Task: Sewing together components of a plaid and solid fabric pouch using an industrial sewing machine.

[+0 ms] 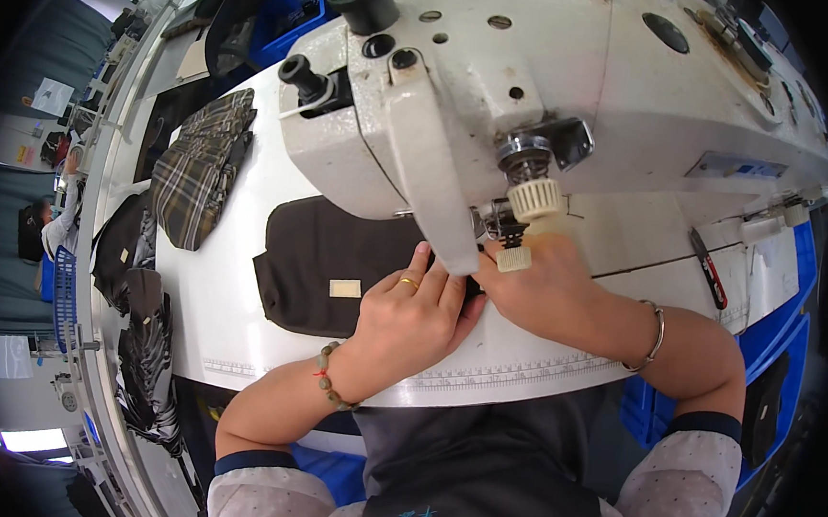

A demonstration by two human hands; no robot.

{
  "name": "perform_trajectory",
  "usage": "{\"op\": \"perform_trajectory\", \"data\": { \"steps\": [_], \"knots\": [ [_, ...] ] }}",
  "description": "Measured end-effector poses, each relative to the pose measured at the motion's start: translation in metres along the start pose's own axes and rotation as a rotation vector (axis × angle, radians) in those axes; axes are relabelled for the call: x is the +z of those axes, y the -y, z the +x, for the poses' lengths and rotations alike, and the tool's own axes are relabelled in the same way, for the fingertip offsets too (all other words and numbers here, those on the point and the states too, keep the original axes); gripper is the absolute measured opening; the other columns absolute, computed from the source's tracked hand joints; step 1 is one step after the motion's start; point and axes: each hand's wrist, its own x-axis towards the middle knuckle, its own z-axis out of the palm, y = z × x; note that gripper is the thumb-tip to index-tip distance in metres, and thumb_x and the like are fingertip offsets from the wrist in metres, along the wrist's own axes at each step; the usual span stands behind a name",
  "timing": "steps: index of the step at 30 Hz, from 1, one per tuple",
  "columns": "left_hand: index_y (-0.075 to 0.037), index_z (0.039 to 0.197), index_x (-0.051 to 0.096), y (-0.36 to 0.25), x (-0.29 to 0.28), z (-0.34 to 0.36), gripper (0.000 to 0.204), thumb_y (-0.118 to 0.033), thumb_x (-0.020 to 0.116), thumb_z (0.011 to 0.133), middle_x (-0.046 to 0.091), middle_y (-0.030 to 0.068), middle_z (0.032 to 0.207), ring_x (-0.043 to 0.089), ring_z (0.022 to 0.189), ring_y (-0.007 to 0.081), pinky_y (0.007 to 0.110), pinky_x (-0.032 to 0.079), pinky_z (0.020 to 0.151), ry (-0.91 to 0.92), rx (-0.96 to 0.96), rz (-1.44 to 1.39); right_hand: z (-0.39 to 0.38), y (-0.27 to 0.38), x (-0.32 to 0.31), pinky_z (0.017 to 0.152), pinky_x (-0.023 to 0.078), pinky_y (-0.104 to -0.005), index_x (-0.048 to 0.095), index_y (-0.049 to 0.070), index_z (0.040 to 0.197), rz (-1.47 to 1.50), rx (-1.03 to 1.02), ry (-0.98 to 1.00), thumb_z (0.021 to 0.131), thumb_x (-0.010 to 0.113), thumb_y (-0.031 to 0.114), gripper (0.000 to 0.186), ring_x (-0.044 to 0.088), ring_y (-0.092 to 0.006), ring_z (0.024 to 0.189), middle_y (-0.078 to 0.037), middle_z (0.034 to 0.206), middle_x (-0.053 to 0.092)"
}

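A dark brown fabric piece (305, 241) with rounded corners and a small cream label (345, 288) lies on the white table, its right part under the head of a sewing machine (335, 157). On its right edge rests my left hand (415, 316), fingers stretched forward and thumb apart, close to the needle area. My right hand (551, 287) is beside the needle area on the right; its fingers are mostly hidden behind the machine's lever (430, 164) and tension knobs (533, 200), so its grip does not show. The needle itself is hidden.
A folded plaid cloth (204, 167) lies at the left of the table, with dark fabric pieces (145, 355) beyond its edge. A red-and-black hand tool (709, 270) lies to the right. Blue bins (775, 380) stand at lower right. A co-worker (60, 215) sits far left.
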Motion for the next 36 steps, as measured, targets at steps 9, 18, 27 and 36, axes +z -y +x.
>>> {"op": "perform_trajectory", "data": {
  "steps": [9,18,27,36],
  "knots": [
    [-0.001,0.097,0.072,0.007,-0.001,0.008,0.029,-0.023,0.078,0.079,0.073,0.0175,0.113,0.075,0.096,0.0286,0.031,0.059,0.067,-0.014,-0.032,-0.017,0.002,-0.003,-0.007,0.055,0.05,-0.0384,0.07,0.01,0.083,-0.066,0.031,0.066,0.078,0.069,0.018,0.009,0.068,-0.0251,0.068,-0.009,0.079,0.064],
    [-0.006,0.102,0.072,0.007,-0.005,-0.008,0.023,-0.021,0.075,0.085,0.074,0.0126,0.111,0.075,0.096,0.0269,0.032,0.059,0.068,-0.023,-0.085,0.005,0.011,0.002,-0.008,0.06,0.053,-0.0395,0.07,0.007,0.093,0.015,0.116,0.141,0.085,0.064,0.015,0.013,0.071,-0.0293,0.071,-0.013,0.075,0.068],
    [-0.006,0.102,0.074,-0.036,-0.045,-0.055,0.022,-0.008,0.078,0.081,0.076,0.0086,0.101,0.075,0.089,0.022,0.032,0.06,0.072,-0.187,-0.061,-0.135,-0.01,0.053,-0.031,0.063,0.053,-0.0234,0.068,0.002,0.121,1.219,0.625,0.251,0.102,0.059,0.032,0.036,0.066,-0.0081,0.074,-0.005,0.093,0.071],
    [-0.005,0.096,0.072,-0.055,-0.048,-0.092,0.01,-0.01,0.073,0.087,0.075,0.0065,0.1,0.072,0.098,0.0301,0.046,0.054,0.091,-0.202,0.126,-0.308,-0.105,0.078,-0.028,0.076,0.054,-0.0336,0.074,0.005,0.101,0.805,0.359,-0.32,0.092,0.067,0.009,0.012,0.07,-0.0264,0.084,-0.011,0.094,0.074]
  ]
}}
